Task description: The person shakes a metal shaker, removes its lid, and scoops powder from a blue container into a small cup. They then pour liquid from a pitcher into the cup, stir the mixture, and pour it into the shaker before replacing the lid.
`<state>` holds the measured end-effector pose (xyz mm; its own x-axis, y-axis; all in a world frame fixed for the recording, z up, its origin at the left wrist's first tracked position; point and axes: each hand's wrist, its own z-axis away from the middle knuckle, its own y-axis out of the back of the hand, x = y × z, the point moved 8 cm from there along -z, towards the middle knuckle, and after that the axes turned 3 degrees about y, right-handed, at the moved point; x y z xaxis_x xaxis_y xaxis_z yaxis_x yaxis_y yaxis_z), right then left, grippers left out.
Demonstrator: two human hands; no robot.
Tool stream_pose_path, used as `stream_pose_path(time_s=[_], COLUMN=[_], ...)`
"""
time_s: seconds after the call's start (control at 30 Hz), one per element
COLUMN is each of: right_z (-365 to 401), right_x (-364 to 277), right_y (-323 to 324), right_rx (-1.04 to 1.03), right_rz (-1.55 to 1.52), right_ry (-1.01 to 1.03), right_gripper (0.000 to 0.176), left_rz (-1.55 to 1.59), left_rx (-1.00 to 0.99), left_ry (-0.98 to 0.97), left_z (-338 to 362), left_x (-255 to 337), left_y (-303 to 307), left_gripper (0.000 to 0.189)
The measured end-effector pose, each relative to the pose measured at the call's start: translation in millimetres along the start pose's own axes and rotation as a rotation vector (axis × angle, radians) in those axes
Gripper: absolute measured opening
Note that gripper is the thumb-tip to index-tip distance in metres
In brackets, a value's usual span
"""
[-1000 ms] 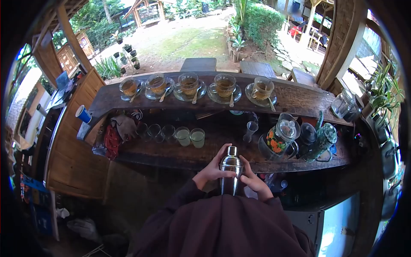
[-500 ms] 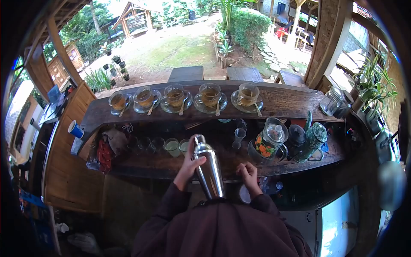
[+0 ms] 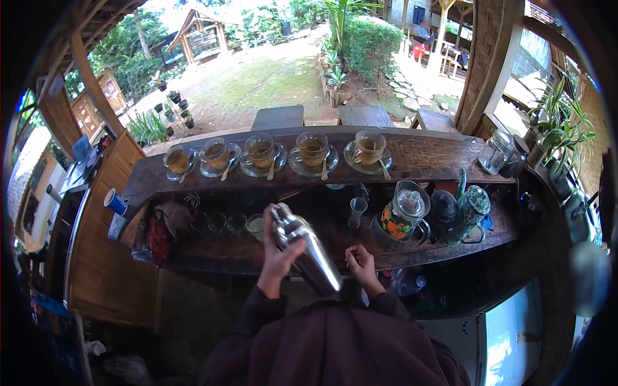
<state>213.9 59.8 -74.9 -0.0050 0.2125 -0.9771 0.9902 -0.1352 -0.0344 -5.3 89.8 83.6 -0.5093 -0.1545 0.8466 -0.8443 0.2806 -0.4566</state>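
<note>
Shaker [image 3: 317, 258], tilted at six o'clock of the surface [image 3: 219, 254], is gripped by the left hand [image 3: 277, 257]; the right hand [image 3: 362, 264] is curled, contents unclear. Should one-handed grip slip, it could be dropped.

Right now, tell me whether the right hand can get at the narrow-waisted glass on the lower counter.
Probably yes: the right hand looks empty, and the narrow-waisted glass stands just beyond it, with nothing visible between them.

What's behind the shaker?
The counter shows past the shaker; a glass of pale liquid is partly visible beside the left hand. Whatever the shaker and hand cover can't be seen.
</note>
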Motion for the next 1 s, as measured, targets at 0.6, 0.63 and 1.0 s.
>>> stream_pose_path(time_s=[0.6, 0.63, 1.0], right_z=[-5.4, -5.0, -15.2], right_x=[-6.1, -8.7, 6.4], right_y=[3.4, 3.3, 0.6], right_rx=[-0.03, -0.024, 0.136], right_rz=[0.166, 0.165, 0.188], right_ry=[-0.027, -0.032, -0.039], right_gripper=[0.011, 0.012, 0.023], left_rz=[-0.068, -0.045, -0.044], left_rx=[-0.061, -0.028, 0.077], left_ry=[0.143, 0.122, 0.063], left_z=[1.1, -3.0, 2.5], left_x=[-31.0, -26.7, -21.3], left_y=[-1.4, 4.4, 27.6], left_gripper=[0.1, 0.099, 0.098])
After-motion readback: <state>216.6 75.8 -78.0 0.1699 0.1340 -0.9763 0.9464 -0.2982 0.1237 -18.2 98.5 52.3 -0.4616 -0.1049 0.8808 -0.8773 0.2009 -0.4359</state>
